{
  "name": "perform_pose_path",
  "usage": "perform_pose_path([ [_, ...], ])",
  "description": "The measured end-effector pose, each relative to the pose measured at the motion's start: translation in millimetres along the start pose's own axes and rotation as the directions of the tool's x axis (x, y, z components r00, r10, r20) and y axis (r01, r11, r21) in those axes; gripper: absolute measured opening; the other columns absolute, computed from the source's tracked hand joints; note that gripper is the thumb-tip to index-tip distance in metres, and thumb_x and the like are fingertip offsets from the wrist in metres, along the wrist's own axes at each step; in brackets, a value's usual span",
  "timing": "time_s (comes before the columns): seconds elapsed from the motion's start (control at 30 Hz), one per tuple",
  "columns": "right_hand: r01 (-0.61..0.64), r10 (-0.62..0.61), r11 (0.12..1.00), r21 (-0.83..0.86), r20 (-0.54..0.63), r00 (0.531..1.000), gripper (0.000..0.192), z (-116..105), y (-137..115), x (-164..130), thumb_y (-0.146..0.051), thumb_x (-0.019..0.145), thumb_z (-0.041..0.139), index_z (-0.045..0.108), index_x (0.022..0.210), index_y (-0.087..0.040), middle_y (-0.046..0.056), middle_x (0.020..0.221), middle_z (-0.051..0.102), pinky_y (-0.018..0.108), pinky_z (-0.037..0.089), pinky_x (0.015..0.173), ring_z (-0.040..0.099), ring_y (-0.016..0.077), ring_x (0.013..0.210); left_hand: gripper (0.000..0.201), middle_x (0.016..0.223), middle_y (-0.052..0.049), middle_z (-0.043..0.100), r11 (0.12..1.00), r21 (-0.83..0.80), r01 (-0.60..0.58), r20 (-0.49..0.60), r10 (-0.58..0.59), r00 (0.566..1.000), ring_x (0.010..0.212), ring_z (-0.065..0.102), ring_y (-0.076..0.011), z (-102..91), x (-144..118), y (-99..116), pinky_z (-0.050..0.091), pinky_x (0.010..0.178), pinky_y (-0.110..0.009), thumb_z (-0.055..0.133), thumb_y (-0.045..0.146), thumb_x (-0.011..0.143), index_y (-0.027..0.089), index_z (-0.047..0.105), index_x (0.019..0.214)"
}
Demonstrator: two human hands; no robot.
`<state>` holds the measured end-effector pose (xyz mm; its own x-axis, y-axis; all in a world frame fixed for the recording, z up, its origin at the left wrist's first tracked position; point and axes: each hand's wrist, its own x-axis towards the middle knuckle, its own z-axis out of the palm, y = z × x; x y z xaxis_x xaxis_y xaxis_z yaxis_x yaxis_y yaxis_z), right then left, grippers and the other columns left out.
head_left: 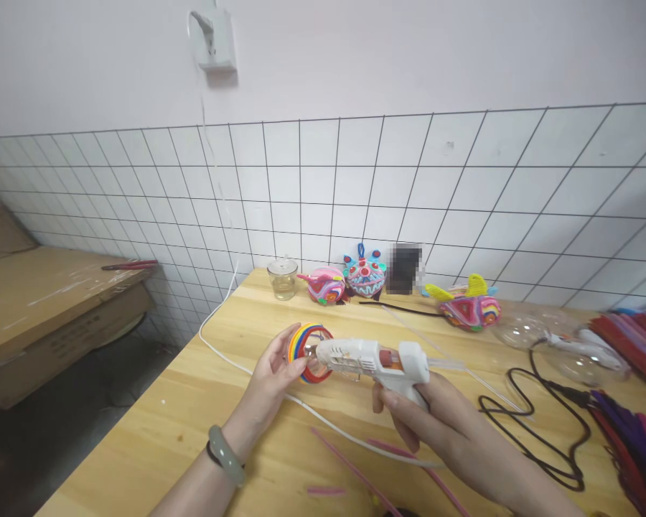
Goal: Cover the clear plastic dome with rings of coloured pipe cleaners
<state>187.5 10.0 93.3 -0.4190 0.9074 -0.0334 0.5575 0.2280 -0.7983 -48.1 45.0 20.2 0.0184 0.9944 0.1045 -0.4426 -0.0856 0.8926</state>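
Rainbow-striped pipe-cleaner ball (309, 352) is what we are cupping in our left hand (272, 377) above the wooden tabletop (194, 416), while our right hand (436, 424) is gripping a white plastic glue gun (374, 359), nozzle touching it.

Table (204, 402): pale wood, smooth, light sheen, grain visible.
Glue gun (374, 361): white plastic, semi-glossy, smeared with dried glue.
Ball (309, 352): clear glossy plastic, wrapped in fuzzy matt pipe cleaners.
Wall tiles (463, 187): white, glazed, smooth.
Jar (283, 278): clear glass, glossy.
Cord (549, 424): black, matt, looked like rubber.
Bracelet (225, 454): grey-green, polished, stone-like.
Boxes (48, 309): brown cardboard, matt.
Domes (522, 330): clear plastic, glossy.
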Motion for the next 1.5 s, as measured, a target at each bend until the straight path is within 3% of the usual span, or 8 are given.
perform_pose_path([
  [0.2,0.000,-0.002,0.997,0.078,0.023,1.000,0.036,-1.8,-0.8,0.9,-0.052,0.094,0.036,0.050,0.085,-0.020,-0.003,0.065,0.044,0.029,0.038,0.061,0.043,0.0158,0.064,0.060,0.134,-0.014,0.058,1.000,0.005,0.017,-0.001,-0.017,1.000,0.126,0.050,-0.0358,2.1,-0.7,2.1,0.042,0.102,-0.048,0.078,0.031,0.070,0.021,0.056,0.125],
  [0.4,0.003,-0.003,1.000,0.016,0.019,1.000,0.035,-3.3,-0.9,0.5,-0.050,0.094,0.036,0.050,0.081,-0.020,-0.002,0.067,0.046,0.029,0.038,0.064,0.045,0.0165,0.067,0.060,0.132,-0.013,0.060,1.000,-0.002,0.011,0.004,-0.011,1.000,0.126,0.050,-0.0345,2.3,-1.3,2.0,0.038,0.106,-0.048,0.078,0.031,0.070,0.021,0.056,0.125],
  [0.97,-0.005,0.004,0.998,0.058,0.020,1.000,0.034,-3.5,-0.2,2.0,-0.050,0.094,0.037,0.050,0.082,-0.021,-0.003,0.065,0.045,0.027,0.041,0.059,0.047,0.0157,0.064,0.055,0.133,-0.011,0.060,1.000,-0.011,0.011,0.026,-0.011,1.000,0.128,0.049,-0.0314,2.0,-0.9,1.2,0.036,0.109,-0.044,0.077,0.028,0.072,0.023,0.058,0.123],
  [1.17,-0.006,0.005,0.998,0.066,0.012,1.000,0.032,-3.5,-0.9,1.4,-0.049,0.094,0.039,0.050,0.082,-0.021,-0.003,0.064,0.046,0.027,0.041,0.058,0.047,0.0150,0.062,0.059,0.132,-0.013,0.060,1.000,0.002,0.016,0.007,-0.016,1.000,0.128,0.049,-0.0349,2.0,-2.1,1.4,0.039,0.107,-0.048,0.079,0.029,0.070,0.021,0.057,0.124],
  [1.5,0.006,-0.006,0.996,0.092,-0.001,1.000,0.044,-4.1,0.9,3.3,-0.050,0.095,0.037,0.042,0.060,-0.024,0.002,0.063,0.052,0.027,0.043,0.055,0.053,0.0173,0.065,0.054,0.129,-0.011,0.063,1.000,0.008,0.005,-0.013,-0.005,1.000,0.124,0.052,-0.0320,4.2,-2.2,3.7,0.039,0.106,-0.044,0.079,0.029,0.069,0.023,0.060,0.120],
])
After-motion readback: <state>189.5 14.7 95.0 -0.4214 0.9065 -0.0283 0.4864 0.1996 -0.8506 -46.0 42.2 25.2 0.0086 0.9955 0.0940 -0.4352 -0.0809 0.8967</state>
